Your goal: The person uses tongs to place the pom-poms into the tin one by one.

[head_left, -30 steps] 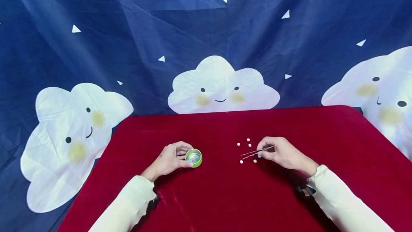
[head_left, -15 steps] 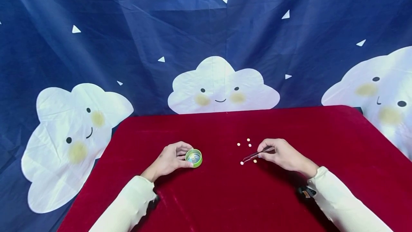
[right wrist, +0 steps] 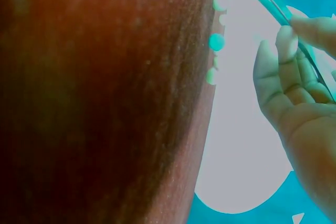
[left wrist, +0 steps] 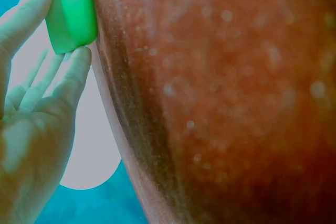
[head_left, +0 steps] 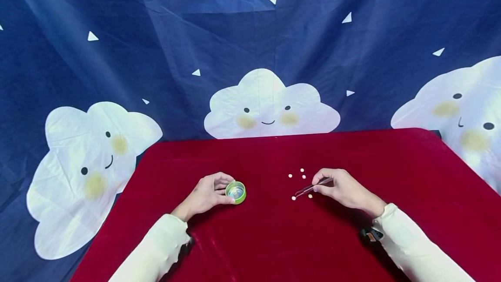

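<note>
My left hand point(head_left: 205, 193) holds a small round green container point(head_left: 235, 193) by its side, thumb in front and fingers behind. Its top is uncovered, and pale and blue patches show inside. In the left wrist view the thumb and a fingertip touch the green wall point(left wrist: 73, 14). My right hand point(head_left: 344, 189) pinches metal tweezers point(head_left: 307, 191) between thumb and fingers. Their tips are close together, right at a small pinkish-white pellet point(head_left: 294, 198). A yellowish pellet point(head_left: 310, 196) lies below the tweezers. The right wrist view also shows a blue-green pellet point(right wrist: 216, 42), hidden in the head view.
Three more pale pellets, among them a whitish one point(head_left: 290, 176), lie on the red cloth point(head_left: 266, 238) beyond the tweezers. The cloth covers the table up to its far edge. Behind it hangs a blue curtain point(head_left: 235, 34) with cloud faces.
The tweezers' tips have come together and moved down slightly to the pinkish-white pellet. The blue pellet near my right fingers has gone out of sight in the head view. My left hand stays put.
</note>
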`<action>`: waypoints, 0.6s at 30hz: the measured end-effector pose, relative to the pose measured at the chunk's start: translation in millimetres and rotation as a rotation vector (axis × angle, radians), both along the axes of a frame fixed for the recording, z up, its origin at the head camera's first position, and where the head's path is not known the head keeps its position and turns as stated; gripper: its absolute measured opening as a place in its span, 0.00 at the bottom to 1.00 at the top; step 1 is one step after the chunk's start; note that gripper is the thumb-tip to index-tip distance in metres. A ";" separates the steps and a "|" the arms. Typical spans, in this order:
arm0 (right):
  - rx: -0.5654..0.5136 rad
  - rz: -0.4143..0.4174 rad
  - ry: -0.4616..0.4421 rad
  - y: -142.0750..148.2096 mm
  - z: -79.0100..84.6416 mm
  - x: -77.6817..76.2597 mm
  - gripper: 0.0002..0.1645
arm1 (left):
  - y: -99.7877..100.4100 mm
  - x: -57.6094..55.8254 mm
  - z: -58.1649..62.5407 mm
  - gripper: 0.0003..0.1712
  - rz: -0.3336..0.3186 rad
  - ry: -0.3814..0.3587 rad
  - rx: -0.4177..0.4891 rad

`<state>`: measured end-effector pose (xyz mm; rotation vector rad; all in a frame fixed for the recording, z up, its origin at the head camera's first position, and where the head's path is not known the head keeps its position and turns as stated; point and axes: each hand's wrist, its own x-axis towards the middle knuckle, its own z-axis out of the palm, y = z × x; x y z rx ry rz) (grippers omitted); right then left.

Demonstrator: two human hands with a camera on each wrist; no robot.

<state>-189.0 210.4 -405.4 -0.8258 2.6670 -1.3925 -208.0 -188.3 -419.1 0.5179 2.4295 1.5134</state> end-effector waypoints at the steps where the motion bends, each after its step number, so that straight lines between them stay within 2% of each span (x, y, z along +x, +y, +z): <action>1: 0.000 -0.005 0.001 0.2 0.4 0.2 0.09 | 0.1 -0.2 -0.4 0.29 0.002 -0.001 -0.002; 10: -0.018 0.007 0.006 -1.0 1.0 0.5 0.10 | 2.0 -0.5 -0.7 0.29 0.021 -0.022 -0.012; 18: -0.029 0.032 -0.016 -4.1 -2.6 -1.6 0.08 | 1.2 -0.9 -0.9 0.29 0.018 -0.011 -0.012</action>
